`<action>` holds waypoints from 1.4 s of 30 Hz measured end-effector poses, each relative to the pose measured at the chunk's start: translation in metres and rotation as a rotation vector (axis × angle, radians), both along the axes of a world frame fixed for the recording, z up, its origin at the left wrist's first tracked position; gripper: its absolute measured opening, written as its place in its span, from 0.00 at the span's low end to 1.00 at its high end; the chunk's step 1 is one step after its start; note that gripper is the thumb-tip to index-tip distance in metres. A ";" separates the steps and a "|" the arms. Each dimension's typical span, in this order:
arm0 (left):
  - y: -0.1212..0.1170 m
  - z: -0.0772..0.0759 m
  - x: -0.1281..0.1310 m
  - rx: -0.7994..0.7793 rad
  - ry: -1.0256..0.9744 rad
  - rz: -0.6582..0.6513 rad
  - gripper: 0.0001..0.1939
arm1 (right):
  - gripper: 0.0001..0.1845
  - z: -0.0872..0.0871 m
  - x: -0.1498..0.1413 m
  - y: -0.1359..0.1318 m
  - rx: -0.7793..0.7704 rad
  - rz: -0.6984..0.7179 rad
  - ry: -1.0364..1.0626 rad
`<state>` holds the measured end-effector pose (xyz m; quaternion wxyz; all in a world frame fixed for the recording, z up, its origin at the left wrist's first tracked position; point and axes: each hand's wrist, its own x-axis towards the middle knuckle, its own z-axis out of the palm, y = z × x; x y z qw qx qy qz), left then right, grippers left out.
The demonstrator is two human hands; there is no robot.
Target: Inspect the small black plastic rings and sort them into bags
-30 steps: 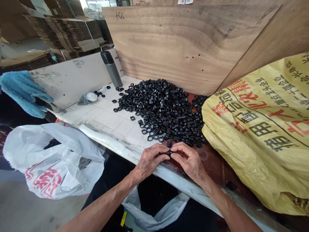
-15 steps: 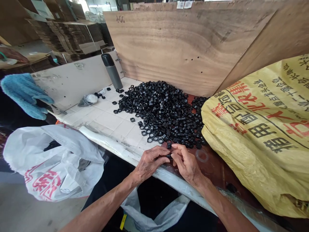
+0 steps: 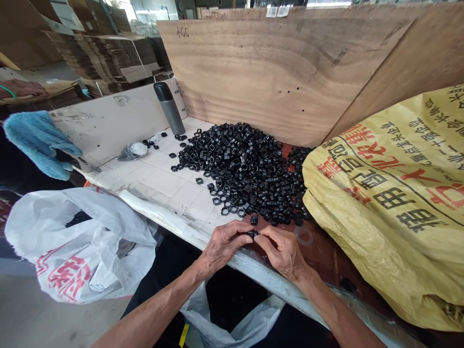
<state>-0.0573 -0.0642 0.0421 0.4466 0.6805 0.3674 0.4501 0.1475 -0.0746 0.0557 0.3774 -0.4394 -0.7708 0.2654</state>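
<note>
My left hand (image 3: 222, 244) and my right hand (image 3: 282, 249) meet at the table's front edge, fingertips pinched together on one small black plastic ring (image 3: 252, 234). Both hands are closed around it. Just beyond them lies a big heap of the same black rings (image 3: 246, 169) on the white tiled tabletop (image 3: 163, 181), with a few loose rings at its near side.
A large yellow woven sack (image 3: 395, 193) fills the right side. A grey flask (image 3: 168, 107) stands at the back left before a plywood board (image 3: 275, 67). White plastic bags (image 3: 79, 241) hang below the table's left, and a blue cloth (image 3: 34, 142) is draped farther left.
Both hands stay pinched on the ring at the table edge; the fingers have shifted slightly around it. The view has tilted a little.
</note>
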 end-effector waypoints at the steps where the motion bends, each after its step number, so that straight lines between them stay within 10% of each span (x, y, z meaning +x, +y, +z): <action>1: 0.000 0.000 0.000 0.001 0.005 -0.002 0.11 | 0.14 0.000 0.000 0.000 -0.003 -0.012 -0.005; 42: 0.000 0.003 -0.001 -0.329 -0.193 -0.065 0.11 | 0.07 0.000 0.003 0.003 0.064 0.106 0.046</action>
